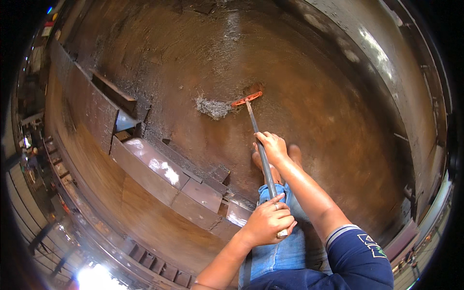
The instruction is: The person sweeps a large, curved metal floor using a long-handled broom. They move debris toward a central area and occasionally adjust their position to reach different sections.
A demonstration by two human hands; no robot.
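Observation:
Both of my hands are closed around the dark pole of a push broom (254, 120). My left hand (268, 221) grips it near the top end, close to my body. Further down the pole, my right hand (272, 147) is wrapped round it. The broom's narrow orange head (247, 99) rests on the brown, dirty metal floor (319, 125); its bristles are hard to make out. Touching or just left of the head lies a heap of grey metal shavings (214, 108).
Steel plates and box-like beams (164, 169) run along the left, with an angled metal piece (112, 89) sticking out. More loose grit (232, 29) lies further ahead. A tall curved metal wall (367, 48) rises on the right. My feet (295, 154) stand just behind the broom head.

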